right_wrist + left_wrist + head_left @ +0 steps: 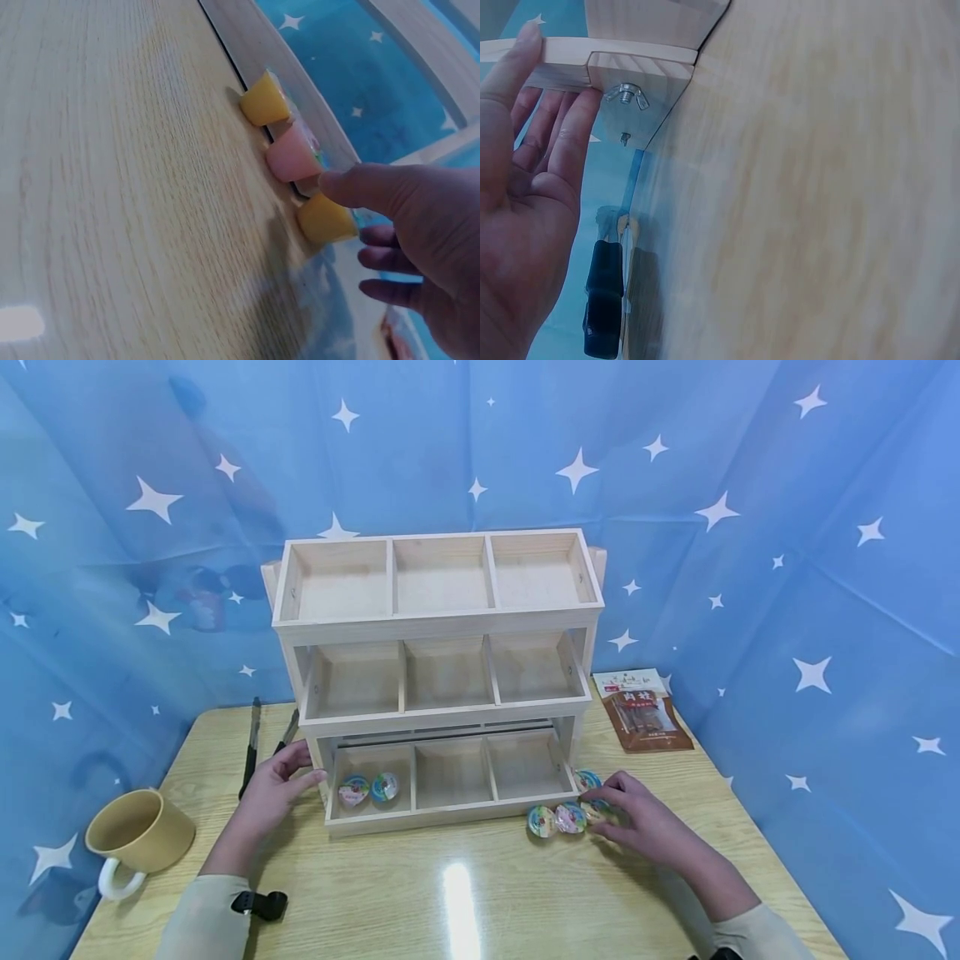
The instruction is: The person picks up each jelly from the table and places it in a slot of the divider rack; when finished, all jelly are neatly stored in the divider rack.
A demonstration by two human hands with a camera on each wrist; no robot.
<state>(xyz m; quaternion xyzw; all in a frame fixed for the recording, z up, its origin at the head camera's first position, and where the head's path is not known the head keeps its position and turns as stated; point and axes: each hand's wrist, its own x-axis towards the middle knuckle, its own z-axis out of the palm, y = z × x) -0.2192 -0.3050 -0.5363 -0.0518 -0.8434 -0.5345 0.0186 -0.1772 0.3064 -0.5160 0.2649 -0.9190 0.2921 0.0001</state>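
The left hand (277, 785) grips the left side of the wooden rack (442, 718), thumb and fingers on opposite faces. The right hand (637, 818) has thumb and fingers around a yellow cup (326, 220) near the rack's front right corner — whether they pinch it, I cannot tell. Just beside it on the tabletop (375, 893) stands a pink cup (292, 154).
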